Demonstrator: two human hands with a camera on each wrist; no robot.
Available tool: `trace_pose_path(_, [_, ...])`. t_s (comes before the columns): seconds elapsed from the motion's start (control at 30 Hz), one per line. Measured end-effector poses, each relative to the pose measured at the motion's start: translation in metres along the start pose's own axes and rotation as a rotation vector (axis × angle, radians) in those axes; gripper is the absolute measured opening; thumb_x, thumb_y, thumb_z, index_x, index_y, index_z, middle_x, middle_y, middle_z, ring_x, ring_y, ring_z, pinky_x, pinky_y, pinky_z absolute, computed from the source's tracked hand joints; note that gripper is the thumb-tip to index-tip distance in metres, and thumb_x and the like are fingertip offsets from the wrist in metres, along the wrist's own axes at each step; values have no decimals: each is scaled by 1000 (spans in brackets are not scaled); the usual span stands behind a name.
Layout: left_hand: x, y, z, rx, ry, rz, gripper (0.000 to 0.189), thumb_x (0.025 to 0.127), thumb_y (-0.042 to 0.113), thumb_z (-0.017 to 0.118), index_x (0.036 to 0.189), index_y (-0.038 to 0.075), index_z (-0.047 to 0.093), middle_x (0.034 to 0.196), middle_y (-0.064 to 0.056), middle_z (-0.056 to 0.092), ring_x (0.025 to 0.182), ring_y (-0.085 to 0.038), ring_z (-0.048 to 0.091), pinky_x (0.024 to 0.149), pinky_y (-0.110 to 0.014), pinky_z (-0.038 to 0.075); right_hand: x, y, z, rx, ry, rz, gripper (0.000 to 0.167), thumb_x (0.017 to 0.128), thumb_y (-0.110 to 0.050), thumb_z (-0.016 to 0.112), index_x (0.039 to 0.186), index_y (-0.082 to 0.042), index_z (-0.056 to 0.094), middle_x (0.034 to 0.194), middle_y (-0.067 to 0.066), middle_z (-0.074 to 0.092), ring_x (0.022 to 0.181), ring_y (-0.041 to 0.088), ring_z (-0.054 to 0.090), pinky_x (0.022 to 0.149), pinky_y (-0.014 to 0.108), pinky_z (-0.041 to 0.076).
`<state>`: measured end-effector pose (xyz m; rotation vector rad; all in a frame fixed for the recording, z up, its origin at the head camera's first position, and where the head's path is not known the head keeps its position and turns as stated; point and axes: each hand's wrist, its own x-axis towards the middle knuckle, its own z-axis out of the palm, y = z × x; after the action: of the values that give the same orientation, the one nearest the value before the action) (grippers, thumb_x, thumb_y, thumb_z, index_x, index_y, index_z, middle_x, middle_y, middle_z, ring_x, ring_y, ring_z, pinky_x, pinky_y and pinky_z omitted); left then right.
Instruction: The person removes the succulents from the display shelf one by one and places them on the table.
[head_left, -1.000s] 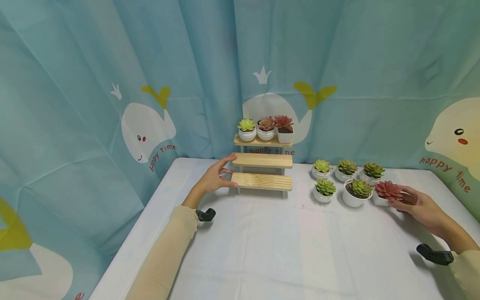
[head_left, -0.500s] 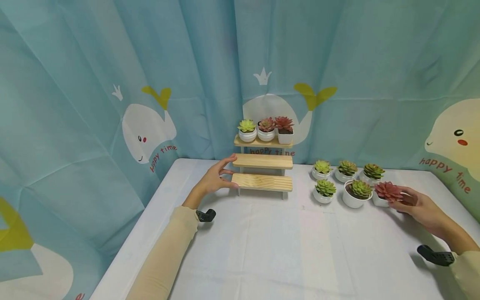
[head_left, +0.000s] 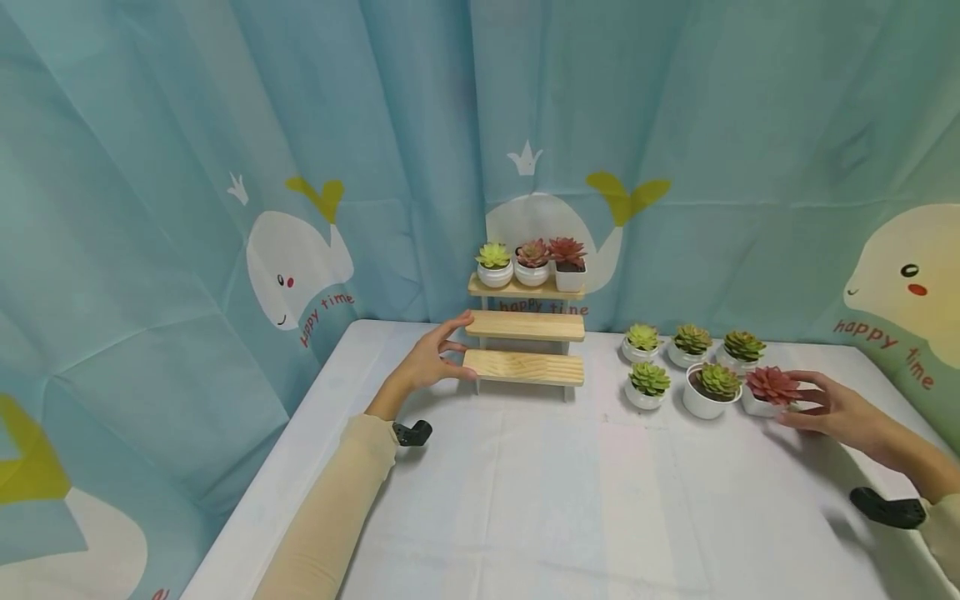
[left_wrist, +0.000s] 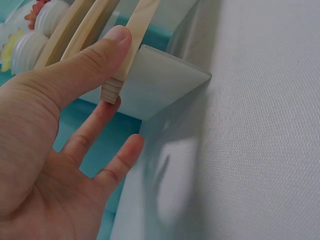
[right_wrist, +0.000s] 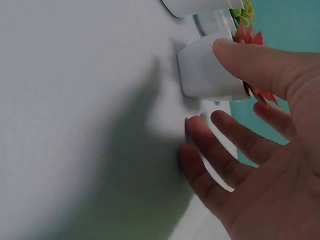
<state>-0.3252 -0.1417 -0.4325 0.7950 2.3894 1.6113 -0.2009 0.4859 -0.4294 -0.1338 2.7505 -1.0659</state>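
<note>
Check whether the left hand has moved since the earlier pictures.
No: the left hand shows no visible shift against the wooden stand, staying at its left end.

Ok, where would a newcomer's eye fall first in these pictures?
Probably on the wooden three-step stand near the centre, with three potted succulents on top and the left hand at its left end. Next, the red succulent further right, beside five green ones, with the right hand at its pot.
</note>
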Motion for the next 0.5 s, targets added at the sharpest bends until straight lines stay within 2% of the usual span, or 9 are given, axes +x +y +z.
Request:
trace_pose_path(0.03, [0,0,0,-2,0,-1,95,80,2,87,160,19,38,170,10,21,128,-35,57,97,-50,55,-1,0,-1,-9,2,3,82,100,-24,71,150,14,19,142,49,37,104,-1,57,73,22,55])
trace_pose_path(0.17, [0,2,0,7,1,-13,95,81,3,87,160,20,38,169,11,22,128,-34,57,96,-50,55,-5,-4,-7,-18,-4,12,83,100,-23,70,149,16,16,140,51,37,107,28,67,72,30,58])
trace_pose_path(0.2, [0,2,0,8,2,-17,95,81,3,87,160,20,38,169,11,21,128,-34,57,96,-50,55,-6,-5,-8,-15,-6,12,83,100,-22,71,149,16,15,139,51,37,105,29,68,72,32,59])
trace_pose_path(0.27, [-1,3,1,13,3,-21,95,81,3,88,160,20,38,169,11,21,128,-33,57,96,-50,55,-7,-9,-12,-21,-12,7,84,100,-22,70,149,17,13,139,53,36,107,47,65,71,36,59])
trace_pose_path(0.37, [-1,3,1,13,7,-26,95,81,3,87,160,21,38,169,12,21,128,-33,57,97,-50,54,-7,-16,-17,-40,-12,0,84,100,-22,70,148,16,13,139,53,36,109,56,62,71,40,59])
trace_pose_path(0.5, [-1,3,1,14,8,-25,95,81,3,88,160,21,37,169,12,21,129,-33,57,98,-51,54,-5,-25,-23,-54,7,-35,83,99,-19,72,147,15,14,138,52,38,106,57,63,70,45,59])
